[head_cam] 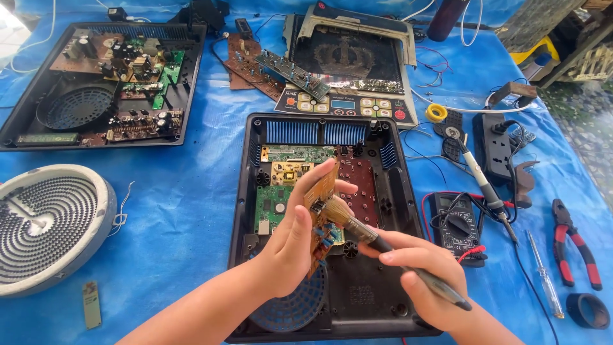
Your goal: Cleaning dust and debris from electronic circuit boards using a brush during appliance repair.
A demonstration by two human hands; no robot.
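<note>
Head cam looks steeply down, close over blue tarp.

Place: makeshift electronics repair workshop
Surface: blue tarp
Evidence: opened cooker casings, loose circuit boards, multimeter, soldering iron, pliers, screwdriver

Bare blue tarp lies open left of the black casing; multimeter and pliers crowd its right.
</note>
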